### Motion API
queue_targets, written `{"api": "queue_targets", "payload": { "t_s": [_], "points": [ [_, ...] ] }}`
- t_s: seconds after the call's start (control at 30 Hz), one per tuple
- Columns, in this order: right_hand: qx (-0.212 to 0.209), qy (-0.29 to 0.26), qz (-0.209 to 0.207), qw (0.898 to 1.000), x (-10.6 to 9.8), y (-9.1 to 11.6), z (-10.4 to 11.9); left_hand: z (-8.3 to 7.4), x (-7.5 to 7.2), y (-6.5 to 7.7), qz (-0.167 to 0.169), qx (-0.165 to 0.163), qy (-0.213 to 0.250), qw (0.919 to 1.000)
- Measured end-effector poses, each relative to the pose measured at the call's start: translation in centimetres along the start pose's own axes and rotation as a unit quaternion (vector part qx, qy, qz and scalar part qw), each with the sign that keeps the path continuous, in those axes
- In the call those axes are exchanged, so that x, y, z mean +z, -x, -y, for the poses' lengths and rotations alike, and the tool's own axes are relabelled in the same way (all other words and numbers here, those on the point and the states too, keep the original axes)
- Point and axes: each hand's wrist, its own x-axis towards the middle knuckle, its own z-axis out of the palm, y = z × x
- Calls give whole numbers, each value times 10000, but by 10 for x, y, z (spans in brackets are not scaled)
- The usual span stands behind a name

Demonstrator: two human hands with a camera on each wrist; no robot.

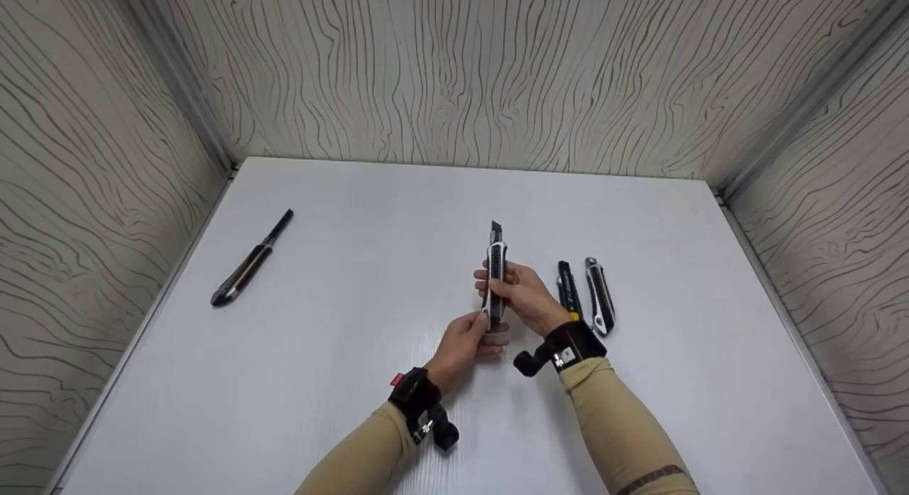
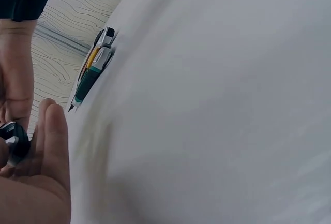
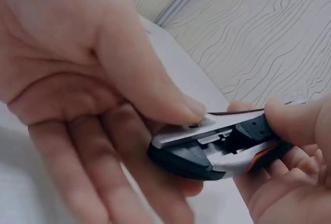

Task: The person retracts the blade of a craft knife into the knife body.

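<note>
A utility knife [image 1: 496, 268] with a pale-edged dark handle is held above the white table, its blade pointing away and sticking out of the front. My right hand [image 1: 529, 296] grips the middle of the handle. In the right wrist view, the right thumb lies on the handle of the knife [image 3: 227, 144] beside its black slider. My left hand [image 1: 458, 342] pinches the rear end between thumb and fingers, its other fingers extended below. The left wrist view shows only the dark rear end of the knife [image 2: 19, 144] near the left hand [image 2: 49, 182].
A black-and-yellow utility knife [image 1: 568, 289] and a silver-and-black one [image 1: 602, 296] lie beside my right wrist. Another knife [image 1: 243, 275], its dark front part extended, lies at the table's left. Wood-patterned walls [image 1: 440, 76] enclose the white table [image 1: 369, 218] at the back and sides.
</note>
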Motion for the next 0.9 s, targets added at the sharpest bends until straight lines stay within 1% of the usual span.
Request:
{"api": "queue_targets", "payload": {
  "t_s": [0.13,0.2,0.33,0.6,0.73,0.9],
  "points": [
    [-25,-47,57,10000,-1,1,-3,2,0,-1,-36,173,81,9998],
    [-23,-63,82,9999,0,1,-4,1,-1,-2,-80,200,86,9997],
    [9,-87,94,9999,1,2,-6,-1,-2,-3,-136,198,44,9997],
    [80,-217,-69,9997,3,4,-7,-2,-2,-5,-184,216,-179,9994],
    [72,-272,-86,9996,2,3,-9,-2,-2,-4,-121,284,-280,9991],
    [44,-392,35,9992,2,2,-11,-2,-1,-3,-19,426,-259,9988]
  ]
}}
